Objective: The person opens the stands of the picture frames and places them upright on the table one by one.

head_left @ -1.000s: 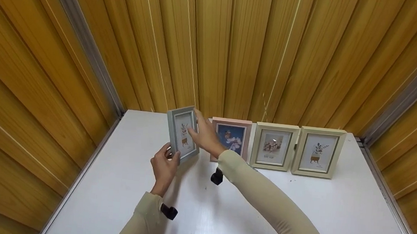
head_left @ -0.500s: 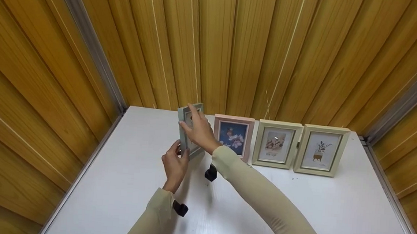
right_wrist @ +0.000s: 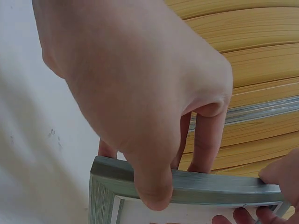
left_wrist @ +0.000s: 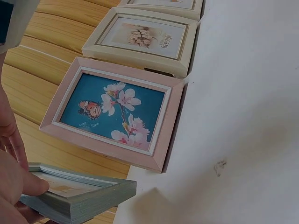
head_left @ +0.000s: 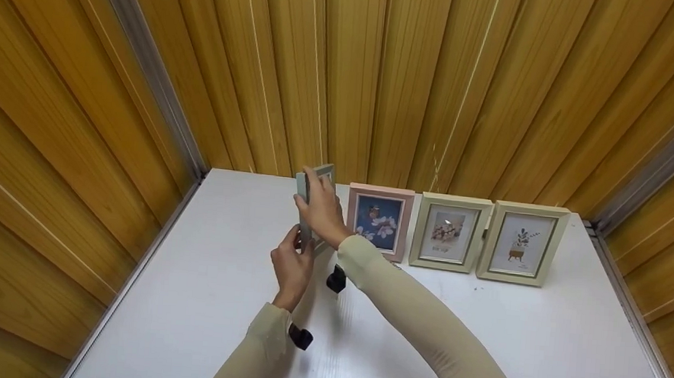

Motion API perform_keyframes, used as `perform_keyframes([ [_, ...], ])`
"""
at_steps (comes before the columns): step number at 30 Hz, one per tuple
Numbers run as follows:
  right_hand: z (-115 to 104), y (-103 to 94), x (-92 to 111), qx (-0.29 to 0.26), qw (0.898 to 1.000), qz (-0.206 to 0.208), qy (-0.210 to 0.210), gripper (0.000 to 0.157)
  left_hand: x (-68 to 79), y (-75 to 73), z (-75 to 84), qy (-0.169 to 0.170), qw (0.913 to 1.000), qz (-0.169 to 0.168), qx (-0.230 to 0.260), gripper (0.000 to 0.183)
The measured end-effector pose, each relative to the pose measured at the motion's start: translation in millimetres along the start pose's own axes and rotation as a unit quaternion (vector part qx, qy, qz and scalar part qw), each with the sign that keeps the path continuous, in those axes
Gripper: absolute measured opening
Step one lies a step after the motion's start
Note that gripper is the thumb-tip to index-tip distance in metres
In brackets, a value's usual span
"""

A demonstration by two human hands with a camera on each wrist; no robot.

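A grey-green picture frame stands turned at an angle, held between both hands. My left hand grips its lower left corner; in the left wrist view the thumb lies on the front of the frame. My right hand reaches across its front and covers most of the picture in the head view. In the right wrist view, this hand pinches one edge of the frame, thumb on the front, fingers behind. A pink picture frame with a butterfly and blossoms stands just right of it.
Two cream picture frames, one with a bouquet print and one with a potted plant print, stand in line right of the pink one. All are on a white table before wood-patterned walls.
Both hands have shifted right with the grey-green frame, bringing it closer to the pink one. It has turned more edge-on, and the right hand now covers its picture.
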State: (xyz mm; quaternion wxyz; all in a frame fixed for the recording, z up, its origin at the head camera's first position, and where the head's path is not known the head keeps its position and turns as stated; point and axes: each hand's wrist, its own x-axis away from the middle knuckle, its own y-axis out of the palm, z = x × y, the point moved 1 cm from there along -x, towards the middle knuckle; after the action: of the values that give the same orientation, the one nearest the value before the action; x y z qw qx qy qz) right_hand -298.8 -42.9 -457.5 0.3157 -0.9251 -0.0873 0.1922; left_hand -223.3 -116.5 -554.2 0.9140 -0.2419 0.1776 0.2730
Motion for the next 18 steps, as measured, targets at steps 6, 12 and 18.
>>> perform_keyframes([
  [6, 1.7, 1.4, 1.2, 0.004, 1.000, 0.011, -0.019, 0.062, 1.5, 1.4, 0.8, 0.018, 0.9998, 0.003, 0.006, 0.026],
  [12, 3.5, 2.4, 1.1, 0.010, 0.999, 0.014, -0.028, 0.060, 2.6, 2.4, 0.3, 0.030, 0.9995, 0.004, 0.003, 0.026],
  [18, 7.2, 0.1, 0.1, -0.007, 1.000, 0.000, -0.025, 0.061, 3.4, 2.0, -1.1, 0.032, 0.9994, -0.007, 0.012, 0.030],
])
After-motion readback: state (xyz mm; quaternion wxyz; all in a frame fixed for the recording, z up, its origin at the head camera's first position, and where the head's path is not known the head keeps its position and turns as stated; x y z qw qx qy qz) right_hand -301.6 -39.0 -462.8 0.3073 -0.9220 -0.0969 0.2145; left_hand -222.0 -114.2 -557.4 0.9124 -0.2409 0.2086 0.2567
